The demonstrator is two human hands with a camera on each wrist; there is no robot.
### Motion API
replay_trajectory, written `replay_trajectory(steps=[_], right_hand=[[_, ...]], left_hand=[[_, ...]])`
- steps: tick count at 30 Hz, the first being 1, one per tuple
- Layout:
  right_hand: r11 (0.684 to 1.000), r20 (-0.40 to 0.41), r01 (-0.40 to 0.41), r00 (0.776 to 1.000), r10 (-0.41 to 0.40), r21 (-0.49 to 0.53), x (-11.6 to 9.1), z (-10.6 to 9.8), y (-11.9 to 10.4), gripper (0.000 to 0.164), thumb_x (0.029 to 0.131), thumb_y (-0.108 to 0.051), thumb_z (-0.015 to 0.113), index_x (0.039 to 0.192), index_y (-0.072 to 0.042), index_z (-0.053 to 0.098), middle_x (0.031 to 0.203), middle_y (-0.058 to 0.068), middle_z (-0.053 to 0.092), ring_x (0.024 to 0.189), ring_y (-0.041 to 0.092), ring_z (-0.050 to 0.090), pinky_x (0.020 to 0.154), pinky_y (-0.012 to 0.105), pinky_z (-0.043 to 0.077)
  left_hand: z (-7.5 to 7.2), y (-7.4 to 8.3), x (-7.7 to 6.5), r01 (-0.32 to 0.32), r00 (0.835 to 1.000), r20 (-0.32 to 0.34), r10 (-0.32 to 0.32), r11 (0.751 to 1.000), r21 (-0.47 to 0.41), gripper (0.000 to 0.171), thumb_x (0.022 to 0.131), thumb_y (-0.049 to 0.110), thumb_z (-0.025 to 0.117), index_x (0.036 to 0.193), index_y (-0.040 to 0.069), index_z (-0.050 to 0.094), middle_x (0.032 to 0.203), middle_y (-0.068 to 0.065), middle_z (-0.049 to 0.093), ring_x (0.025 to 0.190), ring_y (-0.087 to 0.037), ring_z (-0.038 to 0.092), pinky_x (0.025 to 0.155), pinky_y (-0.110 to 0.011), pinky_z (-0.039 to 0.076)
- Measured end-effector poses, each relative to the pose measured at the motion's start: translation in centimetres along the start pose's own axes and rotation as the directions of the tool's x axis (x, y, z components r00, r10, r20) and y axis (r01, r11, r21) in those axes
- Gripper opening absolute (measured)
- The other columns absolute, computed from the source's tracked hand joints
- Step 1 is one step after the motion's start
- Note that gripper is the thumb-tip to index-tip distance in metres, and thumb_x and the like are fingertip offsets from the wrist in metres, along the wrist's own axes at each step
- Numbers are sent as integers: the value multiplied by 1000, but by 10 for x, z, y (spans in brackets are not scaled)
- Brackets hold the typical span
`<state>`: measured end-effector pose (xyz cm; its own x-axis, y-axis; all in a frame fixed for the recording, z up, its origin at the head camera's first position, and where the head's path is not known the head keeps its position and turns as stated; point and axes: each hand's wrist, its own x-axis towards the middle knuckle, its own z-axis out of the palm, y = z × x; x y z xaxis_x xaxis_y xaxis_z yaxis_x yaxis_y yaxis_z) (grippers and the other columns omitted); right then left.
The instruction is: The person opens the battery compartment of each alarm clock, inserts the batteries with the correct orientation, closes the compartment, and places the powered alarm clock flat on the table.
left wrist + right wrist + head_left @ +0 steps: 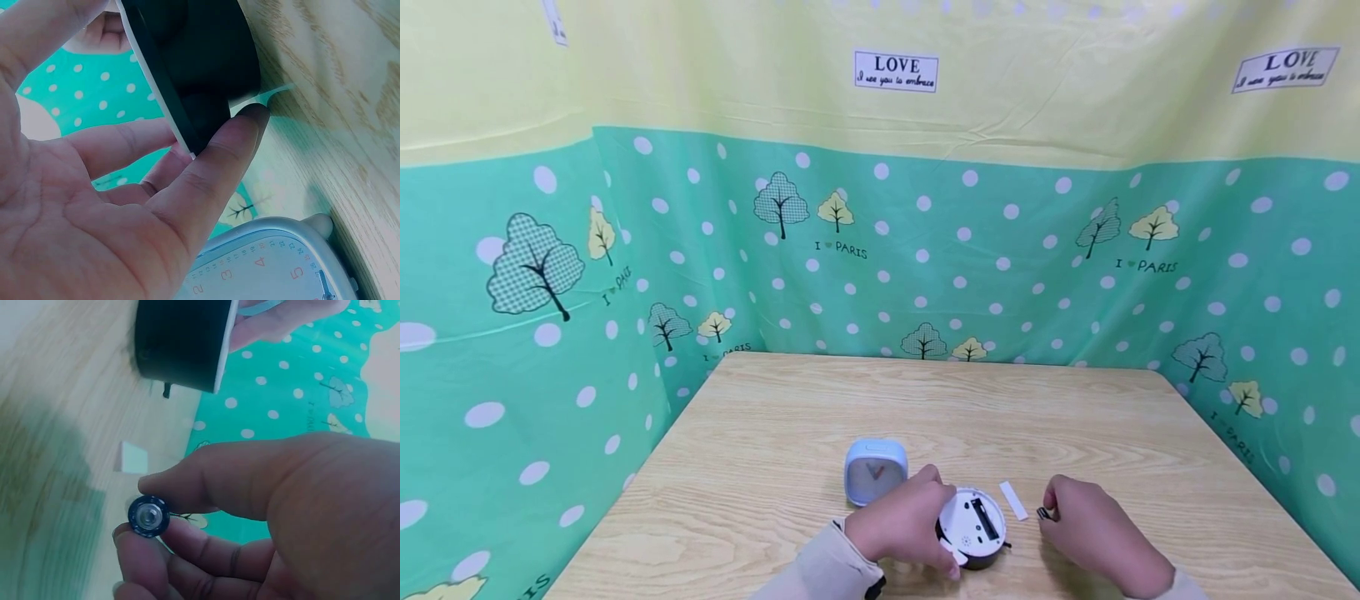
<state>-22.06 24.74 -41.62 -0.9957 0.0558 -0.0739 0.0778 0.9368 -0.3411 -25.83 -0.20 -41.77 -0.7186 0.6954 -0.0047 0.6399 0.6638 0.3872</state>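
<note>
A round alarm clock (957,518) with black sides lies on the table, its white back facing up and its battery slot (984,519) uncovered. My left hand (904,518) grips it from the left; in the left wrist view its thumb and fingers hold the rim of the black body (200,50). Just to the right, my right hand (1090,527) pinches a small dark battery (1043,514) between thumb and fingers. The battery's metal end (149,516) shows in the right wrist view. Between the clock and that hand lies a white strip-shaped cover (1013,501).
A light blue clock (876,450) stands just behind my left hand, its numbered dial (250,272) showing in the left wrist view. The wooden table (940,400) ends at a green and yellow curtain (925,275) at the back and sides.
</note>
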Motion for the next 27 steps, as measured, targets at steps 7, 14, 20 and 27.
replay_trajectory(steps=[7,14,20,27], right_hand=[[1000,-21,12,1000,-12,8,-2,-3,-11,15,76,-16,74,81,-12,60,70,-1,52,64,15,46,57,30,40],[999,-55,38,998,-36,31,-6,-5,-23,13,73,-15,75,76,-16,62,68,-5,55,64,13,48,58,30,41],[994,-93,85,993,-79,64,-11,-5,-32,15,71,-15,75,72,-21,62,66,-11,57,62,8,50,57,26,42],[985,-135,154,981,-142,82,-13,-3,-38,16,70,-18,77,69,-24,63,63,-15,56,61,2,51,55,21,42]], left_hand=[[0,1,0,-2,1000,-10,2,1000,11,78,51,46,91,116,12,63,97,5,47,76,-2,45,70,-16,44],[0,2,-1,-3,1000,-11,3,1000,4,76,50,45,91,114,13,64,97,5,46,76,-2,45,69,-15,43],[0,2,0,-7,1000,-23,7,1000,14,75,49,45,91,111,13,64,96,5,46,75,-2,44,68,-15,43],[1,1,-1,-4,1000,-24,4,1000,-2,76,49,43,92,112,13,64,95,5,45,75,-2,44,68,-15,43]])
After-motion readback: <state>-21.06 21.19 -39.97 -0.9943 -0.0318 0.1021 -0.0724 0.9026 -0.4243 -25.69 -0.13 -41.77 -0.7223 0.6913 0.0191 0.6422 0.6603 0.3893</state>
